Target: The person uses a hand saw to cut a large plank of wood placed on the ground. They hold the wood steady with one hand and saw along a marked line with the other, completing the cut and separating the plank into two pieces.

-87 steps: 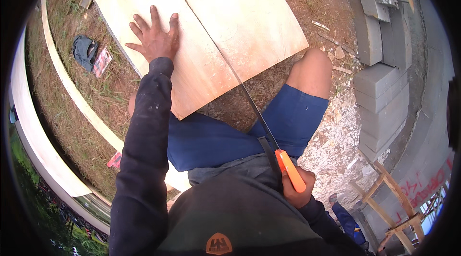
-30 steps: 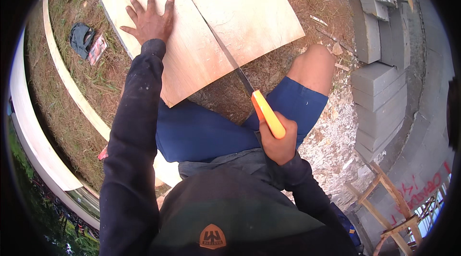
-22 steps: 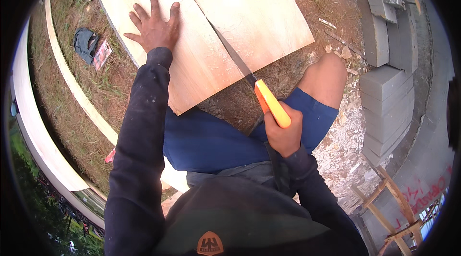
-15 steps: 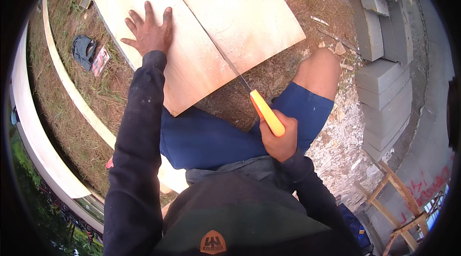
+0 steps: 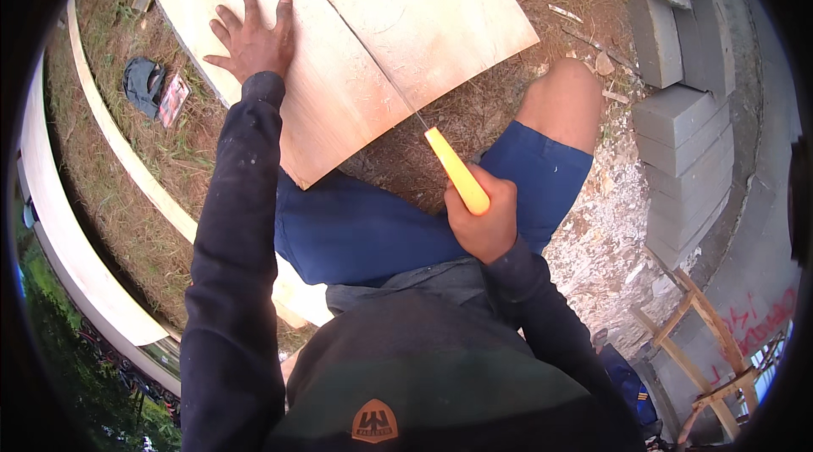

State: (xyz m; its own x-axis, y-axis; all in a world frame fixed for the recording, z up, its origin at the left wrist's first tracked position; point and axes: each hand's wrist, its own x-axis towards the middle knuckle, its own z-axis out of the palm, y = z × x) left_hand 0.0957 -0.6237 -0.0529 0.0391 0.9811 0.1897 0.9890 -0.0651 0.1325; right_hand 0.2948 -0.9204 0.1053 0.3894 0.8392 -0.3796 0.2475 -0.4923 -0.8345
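A pale plywood sheet [image 5: 339,117] lies in front of me, split by a long dark cut line that runs to its near edge. My left hand [image 5: 254,41] rests flat on the part left of the cut, fingers spread. In my right hand [image 5: 487,219] is the yellow-orange handle of a handsaw [image 5: 456,168], gripped above my thigh. Only a short length of the saw's blade shows between the handle and the plywood edge; the rest sits in or below the cut. Fine sawdust lies along the line.
Stacked grey blocks [image 5: 686,172] stand on the right, with a wooden frame [image 5: 699,342] nearer me. Long pale boards [image 5: 127,147] lie on the grass at left. A dark cloth bag [image 5: 144,83] and a red packet [image 5: 174,100] lie beyond my left arm.
The saw handle and my right hand have moved up and slightly left, toward the plywood edge, so less blade shows. My left hand stays flat on the sheet.
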